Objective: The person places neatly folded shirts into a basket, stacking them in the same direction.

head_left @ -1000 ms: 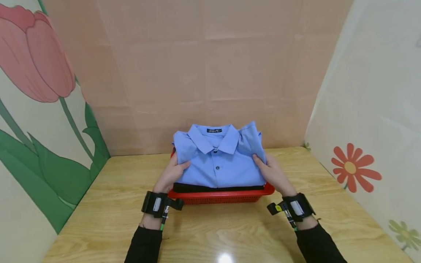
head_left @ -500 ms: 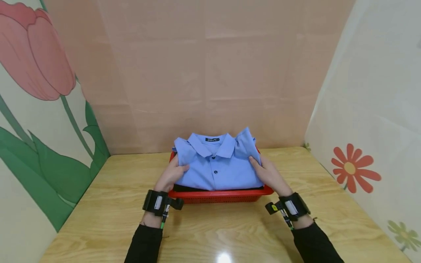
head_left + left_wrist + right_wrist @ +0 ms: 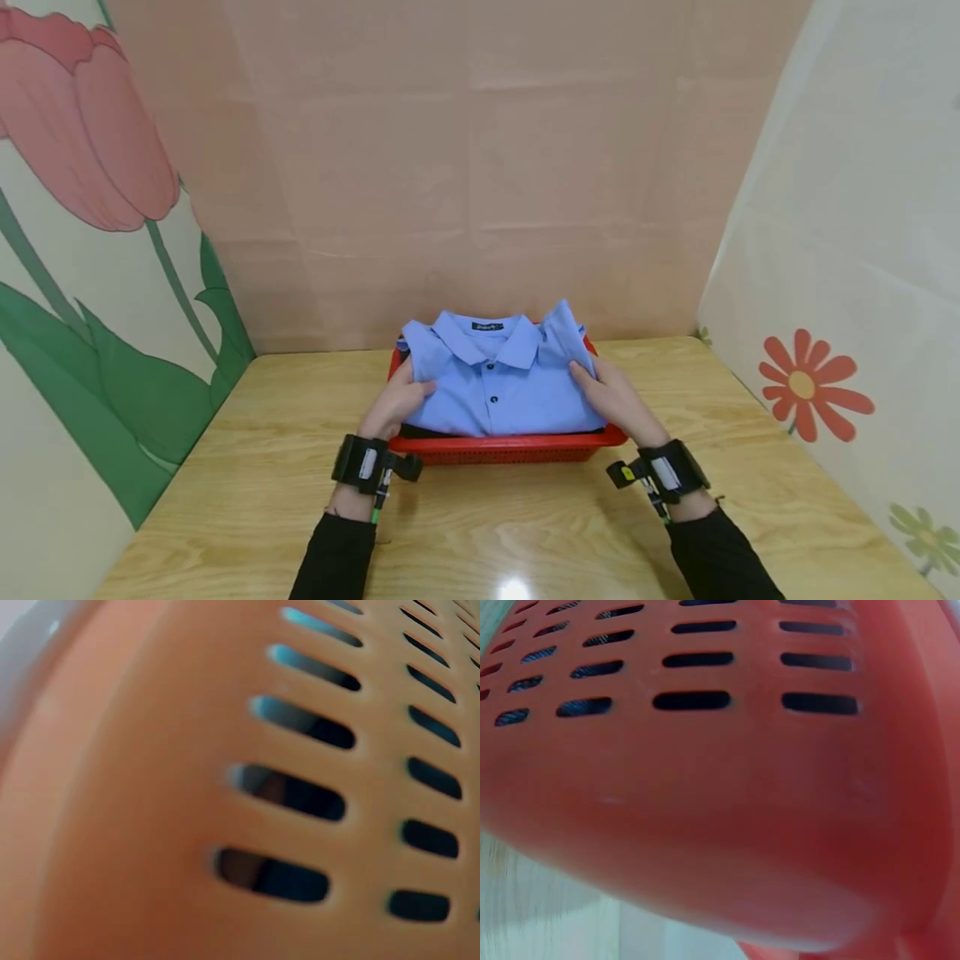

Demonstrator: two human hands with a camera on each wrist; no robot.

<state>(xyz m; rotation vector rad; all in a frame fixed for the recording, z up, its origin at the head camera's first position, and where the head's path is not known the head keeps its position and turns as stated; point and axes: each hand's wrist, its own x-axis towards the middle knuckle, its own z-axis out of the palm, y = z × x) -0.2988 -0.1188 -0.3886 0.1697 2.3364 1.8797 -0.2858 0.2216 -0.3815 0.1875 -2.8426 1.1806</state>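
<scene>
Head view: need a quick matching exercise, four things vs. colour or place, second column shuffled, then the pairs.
Things:
1. folded shirt
2. basket
3. dark garment
4. table

Colour or place:
A. red, slotted walls
B. light wood, under the basket
C. blue, top of the stack, collar toward the back wall
D. black, only an edge showing beneath the shirt

Pairs: 1-C, 2-A, 3-D, 4-B

The left hand and right hand each hold one side of the folded shirt.
</scene>
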